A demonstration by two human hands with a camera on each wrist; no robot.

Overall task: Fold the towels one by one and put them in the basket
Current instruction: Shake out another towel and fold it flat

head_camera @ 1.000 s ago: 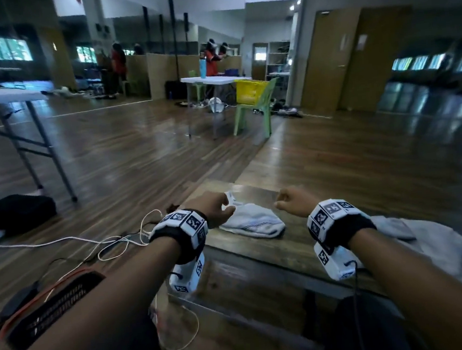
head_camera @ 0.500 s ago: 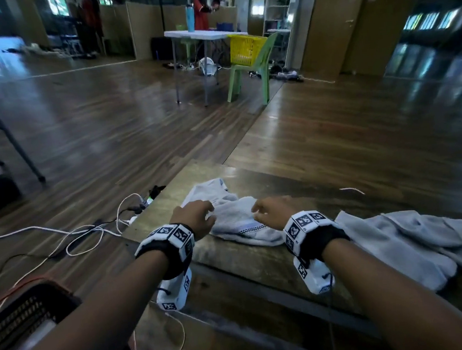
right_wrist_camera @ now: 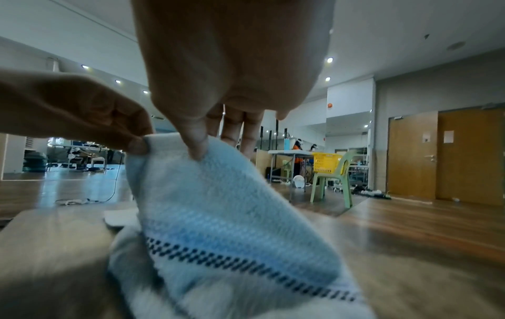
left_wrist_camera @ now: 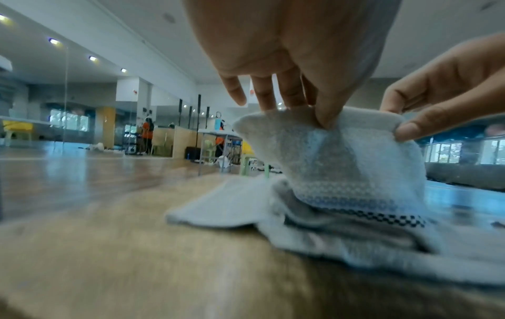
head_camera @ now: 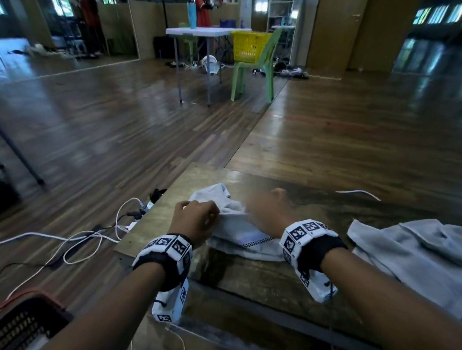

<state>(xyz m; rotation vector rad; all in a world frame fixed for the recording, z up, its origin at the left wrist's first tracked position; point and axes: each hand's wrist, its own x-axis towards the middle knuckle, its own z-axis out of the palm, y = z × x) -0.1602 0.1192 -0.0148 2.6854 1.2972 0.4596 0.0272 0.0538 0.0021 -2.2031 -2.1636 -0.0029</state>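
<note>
A white towel (head_camera: pixel 237 230) with a dark checkered stripe lies crumpled on the wooden table (head_camera: pixel 247 282). My left hand (head_camera: pixel 213 212) pinches its raised upper edge between thumb and fingers. My right hand (head_camera: pixel 258 214), blurred, pinches the same edge just to the right. The left wrist view shows the towel (left_wrist_camera: pixel 355 168) lifted into a peak, with my left hand (left_wrist_camera: pixel 322 118) and right hand (left_wrist_camera: pixel 407 129) on it. The right wrist view shows the same towel (right_wrist_camera: pixel 218 205), my right hand (right_wrist_camera: pixel 196 151) and left hand (right_wrist_camera: pixel 139 144). A dark basket (head_camera: pixel 20 330) sits on the floor at lower left.
A heap of grey towels (head_camera: pixel 427 255) lies on the table to the right. White cables (head_camera: pixel 90 237) trail over the floor left of the table. Farther off stand a yellow basket (head_camera: pixel 249 47) on a green chair and a white folding table (head_camera: pixel 206 31).
The towel has come nearer on the table and its edge is lifted. My right hand, beside the towel before, now pinches it close to my left hand.
</note>
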